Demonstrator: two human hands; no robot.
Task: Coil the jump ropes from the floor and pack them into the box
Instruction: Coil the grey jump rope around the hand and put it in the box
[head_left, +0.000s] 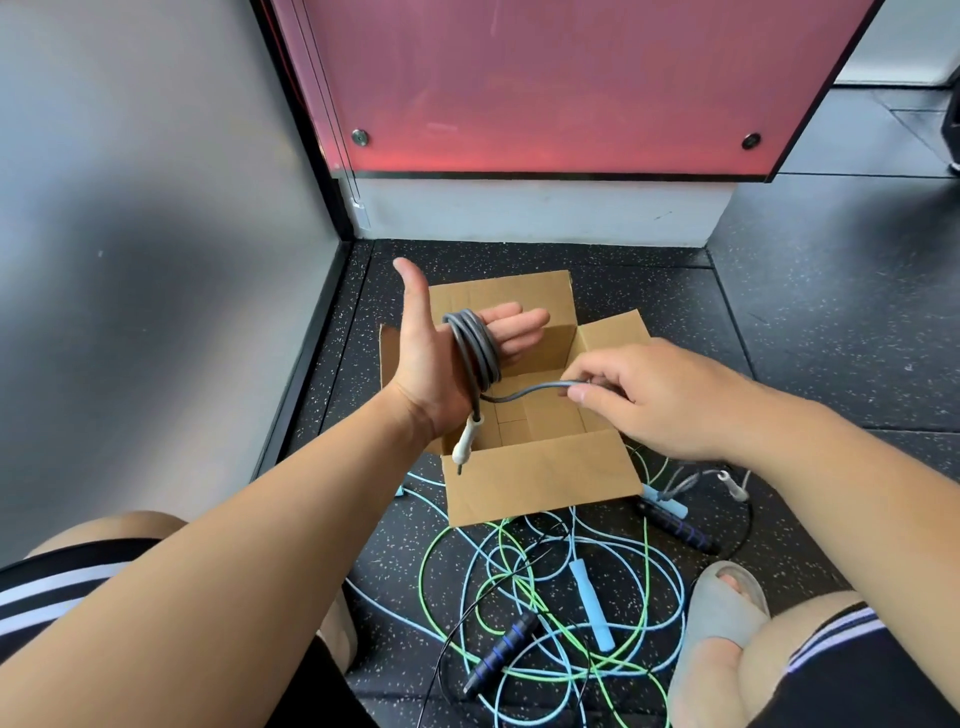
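1 grey rope (475, 348) wound round your left hand (431, 374), fingers straight, thumb up. Your right hand (654, 400) pinches its free run. 1 open box (540, 483) mid-frame. Lower frame: blue/green/black rope tangle (519, 587), 2 black handles (501, 654). Speckled black floor (779, 338), grey wall (156, 208) left, red panel (545, 78) top.

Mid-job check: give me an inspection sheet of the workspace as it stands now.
Surface: black speckled floor.
Job's things: open cardboard box, no rope visible inside; grey rope partly coiled, white handle dangling; tangled ropes, green, light blue, black, on floor in front of box.
Clutter: nothing seen.
Grippers: left hand flat, thumb up, grey rope wound round it; right hand pinches the rope's loose stretch.
Cables: nothing seen besides ropes.
Surroundings: grey wall left, pink panel behind box.
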